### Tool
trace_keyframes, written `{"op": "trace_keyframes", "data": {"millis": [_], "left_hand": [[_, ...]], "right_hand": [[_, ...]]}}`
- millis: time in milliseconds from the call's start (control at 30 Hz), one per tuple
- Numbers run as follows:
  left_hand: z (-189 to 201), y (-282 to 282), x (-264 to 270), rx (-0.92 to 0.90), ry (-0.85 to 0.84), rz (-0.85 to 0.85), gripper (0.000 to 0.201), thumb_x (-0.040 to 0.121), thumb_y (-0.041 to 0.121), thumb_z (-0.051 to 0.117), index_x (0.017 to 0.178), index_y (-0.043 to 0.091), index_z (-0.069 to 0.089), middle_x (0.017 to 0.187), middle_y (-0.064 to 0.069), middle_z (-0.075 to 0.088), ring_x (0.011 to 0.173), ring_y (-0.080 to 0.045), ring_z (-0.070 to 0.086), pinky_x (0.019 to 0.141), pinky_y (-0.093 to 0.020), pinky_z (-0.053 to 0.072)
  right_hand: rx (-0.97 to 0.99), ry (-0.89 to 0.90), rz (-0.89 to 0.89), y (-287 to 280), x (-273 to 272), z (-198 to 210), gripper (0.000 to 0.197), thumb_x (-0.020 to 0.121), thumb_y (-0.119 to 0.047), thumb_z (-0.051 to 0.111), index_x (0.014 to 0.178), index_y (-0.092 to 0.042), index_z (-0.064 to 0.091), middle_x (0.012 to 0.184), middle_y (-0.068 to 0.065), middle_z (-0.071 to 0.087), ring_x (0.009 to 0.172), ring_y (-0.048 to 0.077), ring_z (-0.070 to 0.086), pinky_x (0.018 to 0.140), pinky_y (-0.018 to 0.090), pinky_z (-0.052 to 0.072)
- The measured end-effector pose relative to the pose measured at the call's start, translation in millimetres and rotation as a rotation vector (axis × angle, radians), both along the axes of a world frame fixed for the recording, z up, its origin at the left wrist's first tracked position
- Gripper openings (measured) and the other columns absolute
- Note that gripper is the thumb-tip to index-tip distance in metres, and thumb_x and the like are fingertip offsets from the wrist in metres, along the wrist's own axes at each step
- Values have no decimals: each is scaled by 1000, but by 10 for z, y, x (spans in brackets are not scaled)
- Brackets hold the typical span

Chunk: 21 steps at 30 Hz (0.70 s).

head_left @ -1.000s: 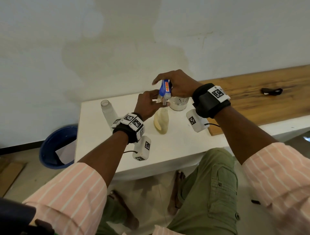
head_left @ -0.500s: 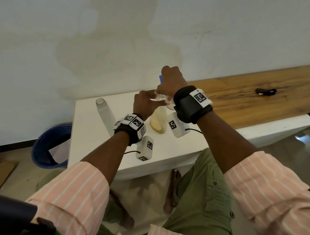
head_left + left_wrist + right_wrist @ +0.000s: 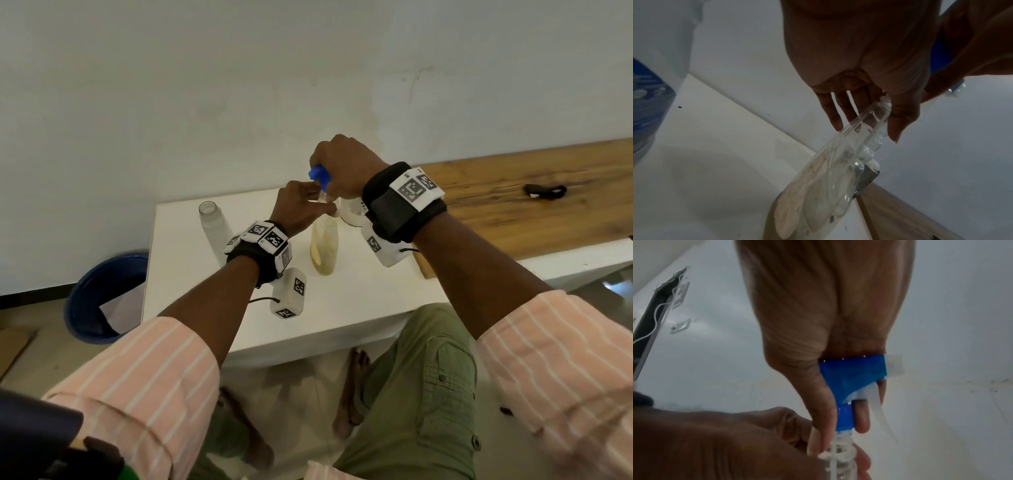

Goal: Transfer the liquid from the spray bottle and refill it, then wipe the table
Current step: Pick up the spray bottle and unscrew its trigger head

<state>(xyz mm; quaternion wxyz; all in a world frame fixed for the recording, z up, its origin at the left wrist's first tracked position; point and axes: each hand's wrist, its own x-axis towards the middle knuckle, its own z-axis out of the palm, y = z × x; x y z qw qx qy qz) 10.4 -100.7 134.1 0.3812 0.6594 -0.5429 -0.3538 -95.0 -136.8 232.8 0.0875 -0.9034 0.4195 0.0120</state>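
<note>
A clear spray bottle (image 3: 324, 244) with yellowish liquid in its lower part stands on the white table (image 3: 342, 301). My left hand (image 3: 301, 205) pinches its neck (image 3: 877, 113) just under the mouth. My right hand (image 3: 342, 168) grips the blue spray head (image 3: 318, 175), which sits a little above the open mouth (image 3: 838, 454); its thin dip tube (image 3: 833, 467) still runs down into the bottle. In the right wrist view the blue spray head (image 3: 855, 378) shows its white trigger (image 3: 879, 415) beside my fingers.
An empty clear bottle (image 3: 214, 229) with no cap stands at the table's left. A steel cup (image 3: 352, 214) stands behind the spray bottle. A wooden board (image 3: 531, 205) with a small black object (image 3: 544, 191) lies to the right. A blue bin (image 3: 99, 298) sits on the floor left.
My right hand turned over the spray head and lifted it slightly off the bottle's mouth. My left hand kept its hold on the neck.
</note>
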Motion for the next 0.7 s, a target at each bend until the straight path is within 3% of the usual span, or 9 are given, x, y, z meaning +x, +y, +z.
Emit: {"op": "trace_keyframes", "data": {"millis": [67,133,200,267,367,467,533,600,700], "left_hand": [[-30,2,-10,-9,-17,-2,36,66,26,82,98,13,71,95,5,71,91,-4,63,80,-14,41],[-68,11,-48,-26,-57,19,56,59,47,82,104,16,69,104,7,72,99,-7,64,87,-19,45],[-95,22,-81,-53,-120,62,67,55,60,79,106,19,67,100,9,72,93,-8,64,83,-22,47],[-94,45,-99,-77,-151,118,63,56,61,79,103,21,66,94,12,70,84,-7,62,76,-20,45],[-76,85,-117,-116,-102,169,50,58,54,81,94,23,67,86,13,68,79,-4,60,69,-14,39],[-83,104,-122,-127,-53,174,53,60,51,81,101,19,71,96,9,72,93,-4,64,79,-11,41],[-97,109,-129,-130,-65,187,56,59,53,78,102,19,71,101,7,73,99,-5,65,88,-19,47],[-94,108,-138,-128,-60,201,49,62,47,79,100,19,71,100,5,74,98,-6,67,89,-23,49],[-81,126,-152,-121,-53,234,31,62,46,79,84,27,68,81,13,70,80,-4,63,72,-17,45]], "right_hand": [[-8,32,3,-5,-5,10,42,77,-16,72,117,-13,58,121,9,58,107,29,57,89,35,43],[-32,65,1,-23,-28,11,51,73,-35,78,114,-15,57,117,6,59,105,28,58,92,36,38],[-102,116,-25,-31,-66,19,66,70,-59,72,113,-12,55,110,6,59,102,28,57,96,42,35],[-151,139,-70,0,-102,19,71,72,-68,64,110,-9,53,99,7,54,97,27,55,98,45,35],[-146,75,-93,46,-126,-20,53,83,-52,62,111,-9,54,103,8,56,95,28,56,100,45,35],[-162,53,-48,64,-107,-58,26,85,-29,61,107,-16,58,108,6,62,103,27,55,101,45,31],[-175,53,-5,82,-98,-48,16,80,-19,61,95,-22,61,104,2,65,111,24,49,104,47,27],[-188,30,34,97,-106,-25,26,74,-20,68,100,-23,62,112,1,62,123,25,41,108,49,22],[-246,-40,-12,126,-132,11,64,67,-48,76,120,-18,54,131,6,51,133,29,32,108,50,25]]}}
